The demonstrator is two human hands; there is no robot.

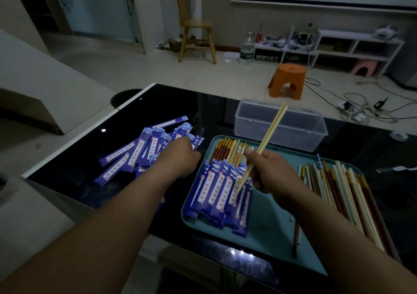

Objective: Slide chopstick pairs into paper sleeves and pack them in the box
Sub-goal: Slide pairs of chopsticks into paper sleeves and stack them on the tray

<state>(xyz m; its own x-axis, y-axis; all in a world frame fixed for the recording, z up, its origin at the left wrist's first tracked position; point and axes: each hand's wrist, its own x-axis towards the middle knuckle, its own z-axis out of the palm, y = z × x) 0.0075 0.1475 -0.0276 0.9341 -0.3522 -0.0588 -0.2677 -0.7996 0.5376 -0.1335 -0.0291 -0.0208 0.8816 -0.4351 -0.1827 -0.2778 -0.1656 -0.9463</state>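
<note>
Head view: right hand (270, 174) pinches a pale chopstick pair (268, 136) tilted above the teal tray (266, 221). Left hand (180, 158) lies on the loose sleeves (135, 154) at the tray's 9 o'clock; whether it grips one cannot be told. Clear box (293, 133) stands at 12 o'clock.

A home living room; wooden chair (198, 23); orange plastic stool (288, 74); low white shelf (352, 37); tiled floor (135, 68)
</note>
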